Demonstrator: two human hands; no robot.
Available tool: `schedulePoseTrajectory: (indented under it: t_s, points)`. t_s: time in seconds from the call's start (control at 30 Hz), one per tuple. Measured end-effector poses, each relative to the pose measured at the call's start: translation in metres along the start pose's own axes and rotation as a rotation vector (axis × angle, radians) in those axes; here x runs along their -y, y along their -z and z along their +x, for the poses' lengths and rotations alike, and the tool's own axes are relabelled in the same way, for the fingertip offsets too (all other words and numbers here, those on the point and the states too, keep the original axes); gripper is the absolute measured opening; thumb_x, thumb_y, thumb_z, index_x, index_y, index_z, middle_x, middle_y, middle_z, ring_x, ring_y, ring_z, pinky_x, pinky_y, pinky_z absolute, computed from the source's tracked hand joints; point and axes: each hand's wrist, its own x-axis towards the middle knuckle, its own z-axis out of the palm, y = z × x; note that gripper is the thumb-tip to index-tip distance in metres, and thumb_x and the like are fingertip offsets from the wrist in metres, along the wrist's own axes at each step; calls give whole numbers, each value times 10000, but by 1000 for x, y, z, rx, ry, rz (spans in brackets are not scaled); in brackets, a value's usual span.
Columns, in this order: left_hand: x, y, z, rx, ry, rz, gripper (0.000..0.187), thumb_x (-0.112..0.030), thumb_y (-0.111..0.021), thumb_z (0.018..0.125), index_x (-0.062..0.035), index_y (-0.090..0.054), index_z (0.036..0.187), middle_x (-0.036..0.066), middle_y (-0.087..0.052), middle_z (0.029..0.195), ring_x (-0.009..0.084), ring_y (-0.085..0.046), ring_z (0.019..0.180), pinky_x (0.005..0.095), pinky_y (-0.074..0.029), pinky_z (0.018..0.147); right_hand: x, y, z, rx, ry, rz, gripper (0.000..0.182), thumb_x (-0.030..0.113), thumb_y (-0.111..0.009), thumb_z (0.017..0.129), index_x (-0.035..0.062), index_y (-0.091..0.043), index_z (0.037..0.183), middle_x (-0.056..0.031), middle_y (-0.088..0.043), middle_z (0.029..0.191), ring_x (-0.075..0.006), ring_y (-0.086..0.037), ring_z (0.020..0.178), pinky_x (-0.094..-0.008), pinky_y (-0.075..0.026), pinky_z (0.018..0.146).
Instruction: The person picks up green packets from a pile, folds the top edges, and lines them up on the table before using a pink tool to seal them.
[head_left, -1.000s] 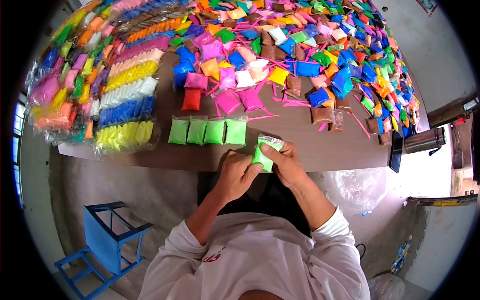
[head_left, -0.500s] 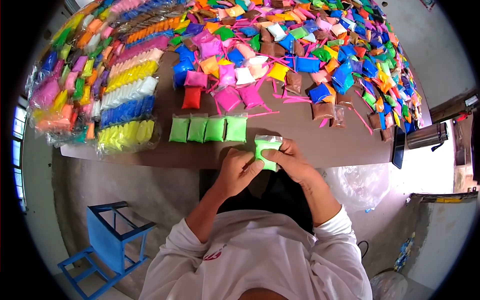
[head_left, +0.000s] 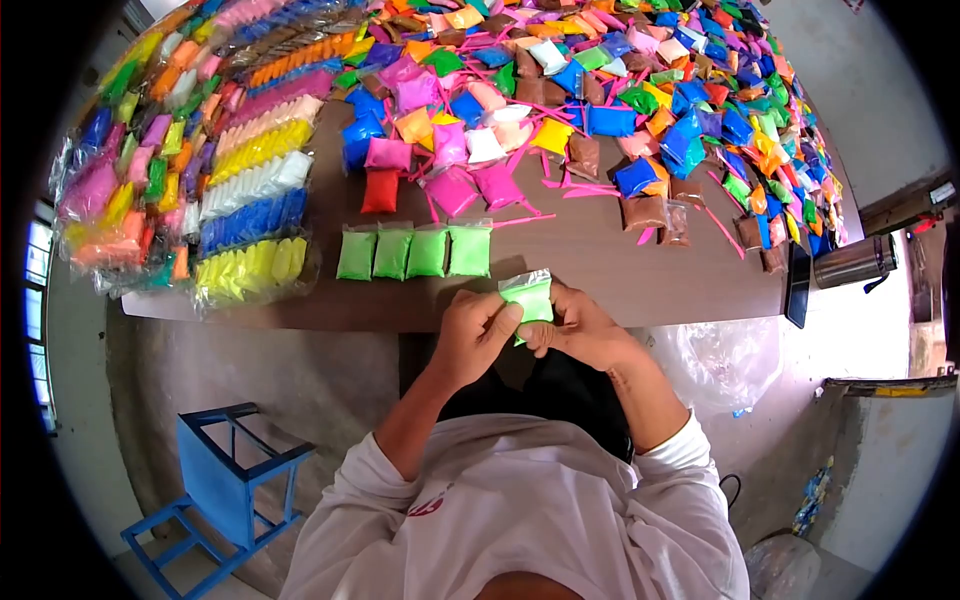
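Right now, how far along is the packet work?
Four green packets lie in a row, apparently done. The left hand and right hand hold a fifth green packet. Many mixed-colour packets lie loose beyond; how many are left to handle, I cannot tell.

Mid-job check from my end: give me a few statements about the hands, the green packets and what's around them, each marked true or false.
1. The left hand and the right hand are both on one green packet. True.
2. The row of green packets on the table counts six. False: it counts four.
3. The red packet lies farther from the person than that row. True.
4. The blue stool stands to the person's right. False: it is to the left.
5. The metal cup is at the left end of the table. False: it is at the right end.
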Motion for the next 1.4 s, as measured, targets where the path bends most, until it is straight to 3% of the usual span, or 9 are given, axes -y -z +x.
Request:
schedulePoseTrajectory:
  t_s: [0.07, 0.13, 0.23, 0.27, 0.33, 0.47, 0.83, 1.1, 1.4]
  points:
    - [-1, 0, -1, 3, -49, 62, 294, -247, -592, 951, -20, -582, 765, 112, -473, 570, 249, -453, 529, 361, -373, 572, -7, 3, 1, -5, -13, -15, 359, 218, -677, 930, 42, -548, 1214, -33, -612, 942, -107, -587, 791, -253, -504, 634]
    - [-6, 6, 0, 132, 80, 0, 312, -285, -553, 984, 11, -652, 987, 71, -564, 702, 193, -463, 669, 320, -409, 658, -9, 4, 1, -11, -23, -34, 353, 204, -676, 930, 41, -548, 1216, -37, -614, 939, -108, -590, 773, -253, -508, 629]
    - [-11, 7, 4, 104, 137, -237, 325, -295, -563, 977, 14, -652, 1022, 77, -566, 700, 190, -450, 611, 308, -399, 615, -3, -5, 3, -40, -36, -52, 354, 207, -675, 930, 36, -549, 1213, -49, -613, 924, -115, -598, 733, -249, -509, 622]
    - [-12, 4, 5, 103, 137, -235, 325, -295, -563, 977, 14, -652, 1022, 77, -566, 700, 190, -450, 611, 308, -399, 615, 1, -8, 2, -44, 4, -63, 349, 208, -661, 940, 35, -548, 1221, -55, -612, 921, -118, -600, 721, -247, -510, 625]
    - [-13, -1, 6, -8, 112, -264, 290, -296, -591, 952, -27, -627, 849, 104, -487, 567, 247, -472, 522, 348, -378, 610, 2, -7, 2, -47, 44, -73, 344, 209, -647, 949, 34, -547, 1228, -60, -611, 918, -122, -603, 710, -245, -511, 628]
    - [-7, -3, 3, -2, -7, 37, 298, -303, -564, 963, -38, -624, 839, 109, -478, 572, 268, -467, 527, 359, -364, 607, 2, 7, -4, 35, -21, -35, 335, 216, -603, 975, 37, -544, 1253, -64, -613, 914, -128, -613, 713, -249, -514, 625]
    - [-4, -2, 2, -23, 66, -41, 329, -319, -541, 980, -35, -615, 833, 133, -493, 606, 283, -465, 555, 363, -378, 638, -8, 2, -1, -51, 34, -61, 293, 255, -625, 966, -5, -622, 1102, -43, -640, 815, -97, -614, 653, -230, -514, 570]
    - [-11, -1, 5, -6, 136, -64, 342, -315, -534, 990, -17, -615, 843, 151, -511, 618, 302, -488, 556, 375, -393, 583, 7, -2, -4, -48, -192, -47, 148, 178, -654, 907, 38, -664, 954, -15, -639, 730, -68, -601, 623, -199, -471, 543]
    - [-9, 1, 3, -20, 96, -78, 315, -289, -536, 989, -10, -629, 877, 159, -534, 635, 303, -506, 567, 374, -408, 596, 9, -10, -1, -92, -193, 5, 150, 176, -647, 858, 50, -642, 942, -51, -666, 774, -83, -592, 653, -207, -439, 530]
